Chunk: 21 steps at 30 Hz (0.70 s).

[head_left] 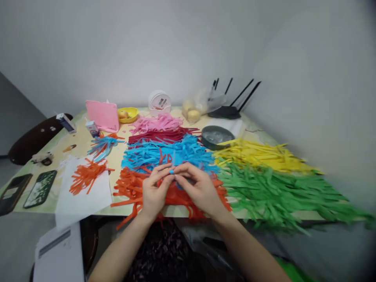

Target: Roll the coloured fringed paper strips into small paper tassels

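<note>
My left hand [156, 191] and my right hand [199, 188] meet over the front of the table, thumbs and forefingers pinched together. Between their fingertips is a small bit of blue paper strip [172, 171]; its lower part is hidden by the fingers. Orange paper strips [129, 184] lie in a heap under my hands, with a band of blue strips [141, 154] just behind. Farther back are dark red strips [161, 135] and pink strips [157, 122]. To the right spread yellow strips [261, 154] and green strips [273, 188].
Small tied-looking bunches, one orange [88, 174] and one blue and orange [102, 147], lie left near white paper [67, 207]. Two phone-like objects are at far left, one a phone [40, 188]. Behind stand a pink case [102, 115], yellow bowl [132, 113], grey round dish [217, 137] and router [225, 112].
</note>
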Motion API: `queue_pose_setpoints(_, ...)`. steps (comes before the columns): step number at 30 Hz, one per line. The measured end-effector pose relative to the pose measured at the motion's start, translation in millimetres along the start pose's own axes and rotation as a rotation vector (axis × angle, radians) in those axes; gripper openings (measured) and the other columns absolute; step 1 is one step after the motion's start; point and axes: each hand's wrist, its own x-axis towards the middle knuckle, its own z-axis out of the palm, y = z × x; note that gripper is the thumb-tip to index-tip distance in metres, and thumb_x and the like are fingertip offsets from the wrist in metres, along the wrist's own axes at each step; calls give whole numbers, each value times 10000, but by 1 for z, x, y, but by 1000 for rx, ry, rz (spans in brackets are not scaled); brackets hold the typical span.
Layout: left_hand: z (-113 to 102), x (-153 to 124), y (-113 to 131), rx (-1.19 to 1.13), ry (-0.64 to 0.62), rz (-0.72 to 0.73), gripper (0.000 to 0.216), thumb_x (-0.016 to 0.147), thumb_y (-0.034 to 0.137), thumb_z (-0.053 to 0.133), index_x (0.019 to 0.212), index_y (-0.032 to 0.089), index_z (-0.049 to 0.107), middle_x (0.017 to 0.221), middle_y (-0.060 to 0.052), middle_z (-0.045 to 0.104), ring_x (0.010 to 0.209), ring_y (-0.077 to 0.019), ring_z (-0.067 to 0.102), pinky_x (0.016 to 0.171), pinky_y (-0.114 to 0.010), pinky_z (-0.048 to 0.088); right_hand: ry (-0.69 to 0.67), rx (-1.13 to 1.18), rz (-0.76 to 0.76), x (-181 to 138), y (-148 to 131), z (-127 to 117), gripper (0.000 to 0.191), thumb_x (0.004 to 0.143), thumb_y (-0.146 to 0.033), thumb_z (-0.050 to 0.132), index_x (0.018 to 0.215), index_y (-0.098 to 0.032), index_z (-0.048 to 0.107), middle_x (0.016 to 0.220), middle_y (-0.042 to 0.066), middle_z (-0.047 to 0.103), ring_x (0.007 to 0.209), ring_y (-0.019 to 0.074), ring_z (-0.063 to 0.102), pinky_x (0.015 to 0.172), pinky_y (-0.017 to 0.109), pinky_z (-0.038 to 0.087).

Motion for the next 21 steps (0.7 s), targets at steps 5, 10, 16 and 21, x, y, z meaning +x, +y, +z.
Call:
queue_pose_setpoints(5, 0, 14, -16, -6, 191, -57, 165, 811, 347, 725, 860, 200, 782, 907, -56, 762, 907, -189, 695, 877, -302, 536, -129, -374, -103, 30, 13, -33, 175, 927, -257, 577, 1021, -225, 721, 1007, 31, 762, 934, 174, 699, 850, 278, 524)
queue_pose_setpoints(10, -17, 15, -7, 49, 277, -85, 202, 816, 389, 720, 883, 204, 764, 786, -9, 726, 773, -131, 656, 757, -217, 514, 205, -837, 303, 122, 65, -132, 292, 989, -261, 463, 1077, -139, 713, 1091, 105, 736, 1037, 219, 670, 918, 324, 498)
queue_pose_setpoints(16, -14, 4, 2, 123, 173, -52, 166, 786, 355, 744, 799, 193, 780, 776, -23, 710, 776, -145, 637, 767, -230, 502, 117, -961, 525, 177, 149, -177, 300, 951, -350, 598, 1193, -174, 619, 1226, 88, 629, 1047, 206, 636, 902, 424, 544)
queue_pose_setpoints(21, -5, 7, -5, 136, 107, -93, 199, 789, 365, 726, 798, 175, 784, 690, -30, 680, 706, -159, 618, 706, -256, 509, 77, -1012, 560, 179, 182, -174, 327, 948, -344, 603, 1225, -170, 600, 1234, 95, 617, 1049, 213, 634, 884, 419, 551)
